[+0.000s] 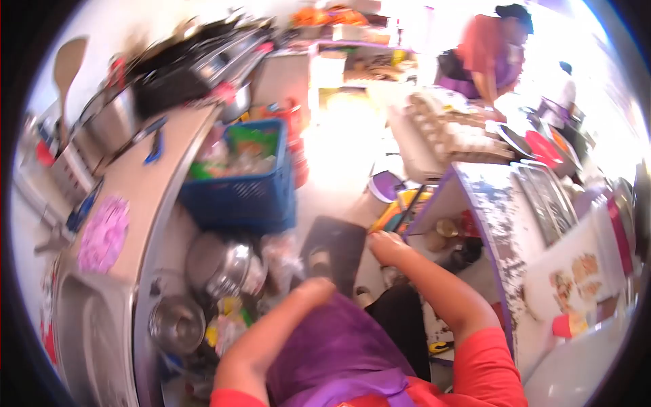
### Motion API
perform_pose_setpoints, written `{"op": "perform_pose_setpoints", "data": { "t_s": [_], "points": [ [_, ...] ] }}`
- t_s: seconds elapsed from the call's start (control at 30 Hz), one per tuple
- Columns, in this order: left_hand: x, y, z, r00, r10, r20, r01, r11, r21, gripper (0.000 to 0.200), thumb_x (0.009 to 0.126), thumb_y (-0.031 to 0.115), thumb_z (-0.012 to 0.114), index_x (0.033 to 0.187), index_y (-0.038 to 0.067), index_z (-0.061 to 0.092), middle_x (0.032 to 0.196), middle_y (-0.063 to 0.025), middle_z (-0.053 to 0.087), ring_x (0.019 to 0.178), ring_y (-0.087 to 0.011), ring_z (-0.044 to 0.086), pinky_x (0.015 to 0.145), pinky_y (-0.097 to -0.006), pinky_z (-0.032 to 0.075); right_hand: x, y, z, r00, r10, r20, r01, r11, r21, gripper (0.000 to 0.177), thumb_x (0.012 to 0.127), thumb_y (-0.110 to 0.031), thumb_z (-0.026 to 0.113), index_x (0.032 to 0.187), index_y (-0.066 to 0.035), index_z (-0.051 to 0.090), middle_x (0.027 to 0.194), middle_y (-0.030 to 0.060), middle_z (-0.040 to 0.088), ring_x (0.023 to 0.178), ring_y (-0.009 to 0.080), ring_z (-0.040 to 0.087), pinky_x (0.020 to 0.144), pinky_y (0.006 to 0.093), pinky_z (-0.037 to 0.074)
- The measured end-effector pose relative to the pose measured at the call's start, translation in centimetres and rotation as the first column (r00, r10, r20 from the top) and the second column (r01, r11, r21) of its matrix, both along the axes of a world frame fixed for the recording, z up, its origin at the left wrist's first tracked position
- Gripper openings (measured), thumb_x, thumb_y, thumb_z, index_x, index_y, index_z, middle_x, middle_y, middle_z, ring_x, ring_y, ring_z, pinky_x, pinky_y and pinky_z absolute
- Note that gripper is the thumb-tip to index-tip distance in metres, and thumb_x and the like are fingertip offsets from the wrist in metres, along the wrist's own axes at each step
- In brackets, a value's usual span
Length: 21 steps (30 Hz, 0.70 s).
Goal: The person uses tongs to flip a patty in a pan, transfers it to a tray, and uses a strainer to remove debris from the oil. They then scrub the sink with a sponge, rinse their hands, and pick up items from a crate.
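Note:
My left hand (317, 292) is in front of the purple apron (325, 339), its fingers turned away and blurred. Below it a dark flat mat (342, 247) lies on the floor, with one of my feet (320, 263) over it. My right hand (388, 248) is curled closed, its arm stretched forward beside the purple-edged shelf unit (468, 193). What it holds, if anything, I cannot tell. Just beyond that fist are a yellow patterned item (388, 220) and a dark stick-like piece (411, 210).
A blue crate (237, 197) of bagged goods stands ahead left, near metal pots (227, 268) under the counter (180, 146). On the left is a sink (95, 332). Egg trays (454, 132) sit ahead right, with a person (481, 51) bending behind them. A purple-topped bucket (386, 186) stands on the floor.

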<state>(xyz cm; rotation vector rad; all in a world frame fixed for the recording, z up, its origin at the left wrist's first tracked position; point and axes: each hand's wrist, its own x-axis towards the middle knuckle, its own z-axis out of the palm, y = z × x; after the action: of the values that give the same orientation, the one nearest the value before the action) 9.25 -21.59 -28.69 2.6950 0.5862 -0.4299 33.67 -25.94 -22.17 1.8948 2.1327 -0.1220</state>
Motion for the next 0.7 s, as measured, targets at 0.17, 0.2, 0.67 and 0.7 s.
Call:
{"op": "perform_pose_setpoints", "data": {
  "t_s": [0.17,0.2,0.67,0.7],
  "points": [
    [2.6,7.3,19.7,0.939,-0.278,0.204,0.108,0.8,0.591,0.014,0.074,0.02,0.065,0.07,0.007,0.067,0.078,-0.0121,0.064,0.078,-0.0282,0.064,0.067,-0.0403,0.051,1.8,2.1,12.2,0.977,0.197,0.078,-0.209,0.954,0.214,0.015,0.074,-0.015,0.058,0.084,-0.008,0.067,0.091,0.0108,0.063,0.09,0.0265,0.061,0.074,0.037,0.051],
    [2.5,7.6,23.4,0.924,-0.312,0.221,0.111,0.773,0.625,0.018,0.074,0.024,0.066,0.069,0.006,0.067,0.077,-0.0114,0.064,0.079,-0.0277,0.064,0.068,-0.04,0.051,2.5,2.0,12.8,0.975,0.204,0.084,-0.218,0.947,0.238,0.014,0.075,-0.016,0.058,0.083,-0.008,0.067,0.09,0.0107,0.063,0.089,0.0266,0.062,0.073,0.0369,0.051],
    [-10.0,4.3,32.8,0.995,-0.102,0.001,0.083,0.81,0.58,0.034,0.077,0.034,0.066,0.098,0.007,0.063,0.088,-0.013,0.061,0.086,-0.0306,0.059,0.076,-0.0407,0.047,11.8,-2.6,12.9,0.963,-0.243,-0.114,0.235,0.969,-0.078,0.026,0.077,-0.02,0.06,0.1,-0.009,0.066,0.101,0.0137,0.065,0.095,0.0312,0.061,0.08,0.0419,0.048],
    [-10.4,4.7,31.9,0.998,-0.047,-0.03,0.056,0.838,0.543,0.036,0.077,0.035,0.066,0.1,0.008,0.064,0.089,-0.0131,0.062,0.088,-0.0305,0.06,0.077,-0.0404,0.047,12.0,-2.1,12.5,0.966,-0.23,-0.116,0.221,0.972,-0.084,0.028,0.077,-0.022,0.061,0.101,-0.009,0.066,0.101,0.0139,0.065,0.095,0.0314,0.061,0.081,0.0421,0.048]
  ]
}}
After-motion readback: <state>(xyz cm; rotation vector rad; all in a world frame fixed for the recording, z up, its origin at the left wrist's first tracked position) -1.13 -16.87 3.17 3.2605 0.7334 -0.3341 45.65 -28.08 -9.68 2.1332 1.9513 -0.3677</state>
